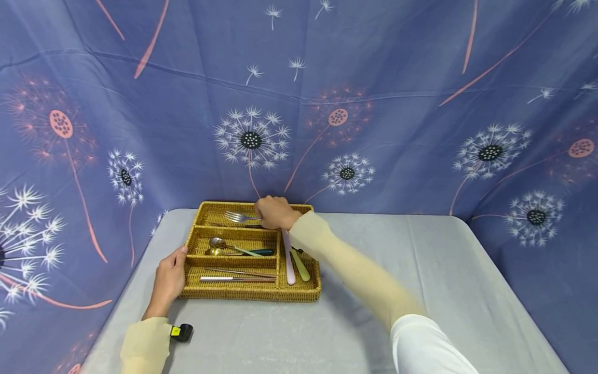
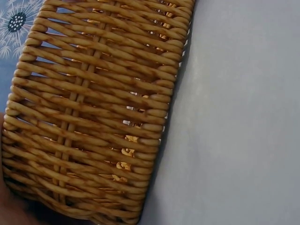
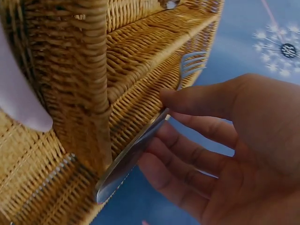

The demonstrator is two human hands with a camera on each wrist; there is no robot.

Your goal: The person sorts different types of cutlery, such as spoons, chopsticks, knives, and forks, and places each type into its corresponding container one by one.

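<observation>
A woven cutlery tray with several compartments lies on the table. My left hand holds its left end, thumb at the rim; the left wrist view shows mostly the woven wall. Over the back compartment, my right hand pinches a fork between thumb and fingers. The fork's tines point left, and its broad handle reaches toward the right end. Beneath it, partly hidden by the hand, lies a piece with a dark handle.
Spoons lie in the middle compartment, chopsticks in the front one. The right compartment holds pieces with a pink handle and a green handle. A patterned curtain hangs behind the grey table.
</observation>
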